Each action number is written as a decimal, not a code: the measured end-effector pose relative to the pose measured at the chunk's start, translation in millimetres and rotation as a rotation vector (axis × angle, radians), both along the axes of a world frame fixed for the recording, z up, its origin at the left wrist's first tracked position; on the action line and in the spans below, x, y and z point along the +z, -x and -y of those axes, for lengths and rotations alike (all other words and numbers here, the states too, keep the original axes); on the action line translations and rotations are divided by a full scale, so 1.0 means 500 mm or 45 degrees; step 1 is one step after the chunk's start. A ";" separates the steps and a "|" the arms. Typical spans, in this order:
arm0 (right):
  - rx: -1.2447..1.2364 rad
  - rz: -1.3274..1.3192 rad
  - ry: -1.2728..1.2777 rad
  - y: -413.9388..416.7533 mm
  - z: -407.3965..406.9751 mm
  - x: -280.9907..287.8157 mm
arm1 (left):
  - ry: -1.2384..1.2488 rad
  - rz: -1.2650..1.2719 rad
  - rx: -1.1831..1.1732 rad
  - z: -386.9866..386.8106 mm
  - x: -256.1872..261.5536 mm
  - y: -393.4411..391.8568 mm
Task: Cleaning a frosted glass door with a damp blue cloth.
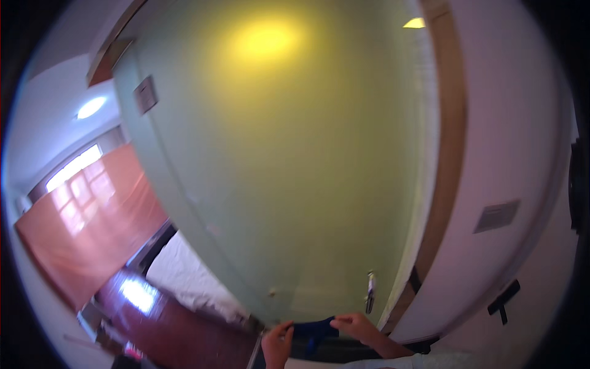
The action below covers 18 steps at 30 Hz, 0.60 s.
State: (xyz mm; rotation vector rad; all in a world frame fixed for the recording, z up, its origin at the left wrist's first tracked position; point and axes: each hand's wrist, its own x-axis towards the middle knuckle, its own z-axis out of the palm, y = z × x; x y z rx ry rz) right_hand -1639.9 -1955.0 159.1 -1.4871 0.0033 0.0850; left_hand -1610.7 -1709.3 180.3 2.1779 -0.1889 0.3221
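At the bottom of the head view a small dark blue piece of cloth (315,328) is stretched between my two hands. My left hand (276,343) pinches its left end between thumb and fingers. The other end is pinched by my right hand (357,326), whose forearm comes in from the lower right. A part of the cloth hangs down in the middle; its exact kind cannot be told. Behind the hands stands a large frosted glass panel (286,184) with a metal handle (370,293) near its lower right.
To the left, a bed with a white cover (189,274) stands on a shiny reddish floor (184,332), and an orange curtain (92,221) hangs beyond. A wooden frame (449,115) edges the glass; a grey plate (497,217) is on the right wall.
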 end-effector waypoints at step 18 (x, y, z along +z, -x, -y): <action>-0.411 0.341 -0.099 0.002 -0.005 0.023 | 0.818 -0.126 -0.814 0.110 0.045 -0.093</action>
